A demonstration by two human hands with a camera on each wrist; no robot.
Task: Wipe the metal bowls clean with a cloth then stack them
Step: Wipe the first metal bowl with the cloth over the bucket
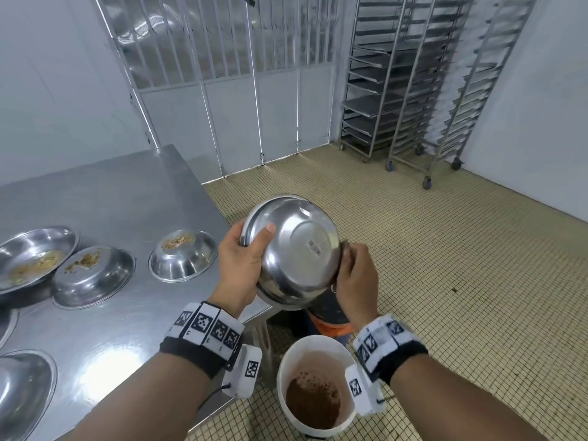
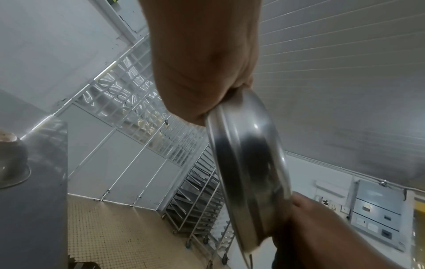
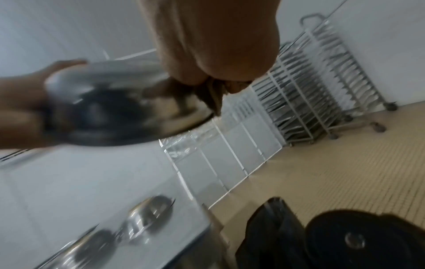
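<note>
- Left hand grips the metal bowl at its left rim: thumb lies across the outer wall, the other fingers are behind the rim, out of sight.
- Right hand grasps the same bowl at its right rim, fingers curled over the edge. The right wrist view is blurred, so finger detail there is unclear.
- Bowl is in the air, off the table edge, over the floor and above the white bucket. It is tipped so the outer base faces the head camera; a small label sits on the base.
- Left wrist view shows the bowl edge-on between the 2 hands.
- White bucket stands on the floor below the hands, with brown residue inside.
- A dark bin with an orange part sits just behind the bucket, partly hidden by the bowl.
- Steel table to the left carries 3 soiled bowls: 1 upside down near the edge with crumbs on its base, 1 upside down with brown crumbs, 1 upright at far left with residue.
- Another bowl is at the table's near left corner, cut by the frame.
- 2 wheeled tray racks stand against the far wall, well apart from the table.
</note>
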